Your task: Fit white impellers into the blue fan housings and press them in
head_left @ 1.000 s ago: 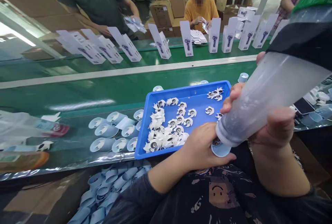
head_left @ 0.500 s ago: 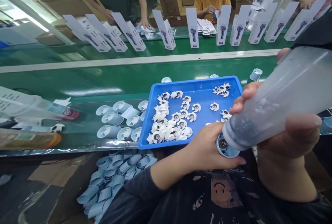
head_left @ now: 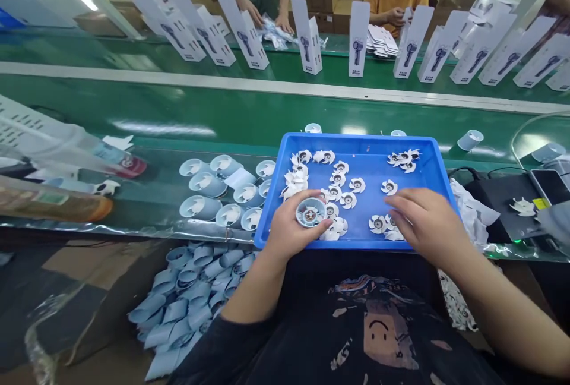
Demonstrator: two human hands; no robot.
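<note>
My left hand (head_left: 285,227) is wrapped round a light-blue fan housing (head_left: 310,212), a short tube with its round opening turned up and metal motor parts inside. It is held over the left part of a blue tray (head_left: 360,241). My right hand (head_left: 425,215) hovers low over the tray's right part, thumb and forefinger apart and bent, close to white fan blades (head_left: 378,224). I see nothing held in it. More fan blades (head_left: 348,200) are scattered across the tray, and a heap at its left is partly hidden behind my left hand.
Light-blue housings with blades (head_left: 200,207) stand left of the tray; more housings (head_left: 191,296) fill a carton below. A black box (head_left: 494,201) with a phone (head_left: 550,186) is at the right. White boxes (head_left: 356,46) line the far belt, where co-workers' hands (head_left: 267,19) work.
The large translucent, dark-ended cylinder has left my right hand, which is now over the tray. My left hand has moved the housing left, over the tray. The view has shifted.
</note>
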